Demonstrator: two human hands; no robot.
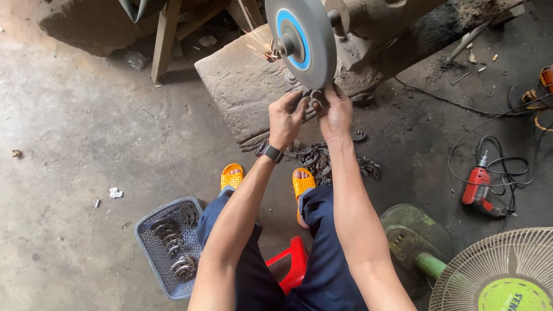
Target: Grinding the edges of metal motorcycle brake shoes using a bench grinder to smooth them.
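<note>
Both the left hand (286, 118) and the right hand (336, 113) pinch a small metal piece (314, 97) between closed fingertips, just beneath the grinding wheel (302, 40) rim.

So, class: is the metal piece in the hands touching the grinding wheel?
Touching: the head view shows the metal piece pressed against the grinding wheel rim, sparks flying.

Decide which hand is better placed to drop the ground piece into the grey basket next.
Left, probably. The grey basket sits on the floor on the left hand's side; the right hand would have to cross over. Both now grip the metal piece at the wheel.
</note>
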